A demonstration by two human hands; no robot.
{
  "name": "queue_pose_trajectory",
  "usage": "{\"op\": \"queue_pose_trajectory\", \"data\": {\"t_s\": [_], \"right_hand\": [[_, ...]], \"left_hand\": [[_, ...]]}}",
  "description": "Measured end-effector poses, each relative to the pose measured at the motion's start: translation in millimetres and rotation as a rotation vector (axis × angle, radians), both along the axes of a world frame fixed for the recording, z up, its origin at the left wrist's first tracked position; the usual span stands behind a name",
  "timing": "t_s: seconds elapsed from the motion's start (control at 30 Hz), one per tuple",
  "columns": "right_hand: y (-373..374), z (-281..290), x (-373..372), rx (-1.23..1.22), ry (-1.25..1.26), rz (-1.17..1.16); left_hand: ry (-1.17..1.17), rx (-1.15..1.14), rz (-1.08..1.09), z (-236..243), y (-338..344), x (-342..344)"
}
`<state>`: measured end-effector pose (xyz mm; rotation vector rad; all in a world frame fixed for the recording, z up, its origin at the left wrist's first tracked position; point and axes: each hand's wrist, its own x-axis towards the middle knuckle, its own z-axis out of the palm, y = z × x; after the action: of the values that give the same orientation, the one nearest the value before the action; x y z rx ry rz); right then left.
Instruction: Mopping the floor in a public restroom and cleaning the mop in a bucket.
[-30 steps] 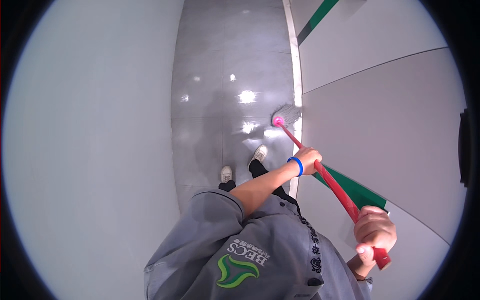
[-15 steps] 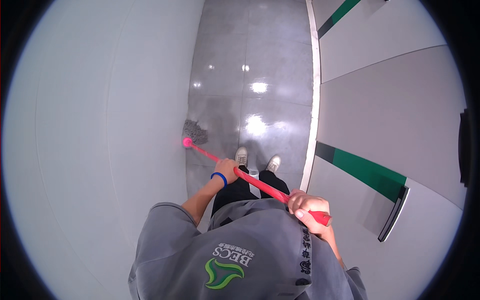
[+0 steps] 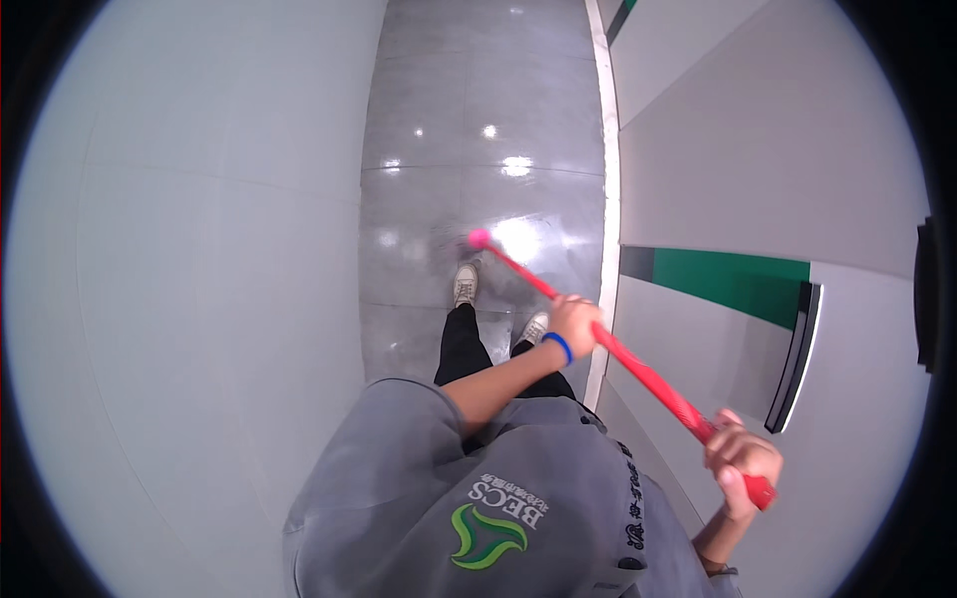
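Note:
Both hands grip a mop (image 3: 650, 381) with a red handle, held slantwise across the front of my body. My left hand (image 3: 575, 324), with a blue band at the wrist, is wrapped round the handle partway down. Near the handle's upper end, my right hand (image 3: 743, 462) is closed about it, and the red tip sticks out past the fist. A round pink joint (image 3: 479, 239) ends the handle at the bottom, low over the floor just ahead of my left shoe. The grey mop strands are smeared by motion and hard to make out.
Shiny grey floor tiles (image 3: 414, 214) run ahead between a pale wall (image 3: 229, 259) at left and light panels with a green stripe (image 3: 733, 281) at right. A dark-edged handle (image 3: 796, 359) juts from the right side. My white shoes (image 3: 466, 285) stand on the tiles.
The mop's lower end has swung from the left wall toward the middle of the floor. Both hands have shifted right, still holding the handle. The wall panels have slid slightly in view.

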<state>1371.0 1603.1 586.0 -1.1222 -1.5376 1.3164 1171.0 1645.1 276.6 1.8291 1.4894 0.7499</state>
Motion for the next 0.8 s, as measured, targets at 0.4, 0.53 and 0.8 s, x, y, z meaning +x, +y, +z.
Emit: {"op": "queue_pose_trajectory", "data": {"t_s": [0.4, 0.53, 0.8], "right_hand": [[-79.9, 19.8, 7.9, 0.366, -0.217, 0.107], [-107.1, 10.2, -9.2, 0.357, -0.084, 0.076], [-193.9, -75.0, -101.5, 0.04, 0.262, 0.12]], "left_hand": [[-0.216, -0.084, -0.453, -7.5, -55.1, 141.9], [-0.089, -0.092, -0.415, 1.2, -87.3, 77.2], [0.288, -0.266, -0.227, -23.8, -223.7, -138.8]]}}
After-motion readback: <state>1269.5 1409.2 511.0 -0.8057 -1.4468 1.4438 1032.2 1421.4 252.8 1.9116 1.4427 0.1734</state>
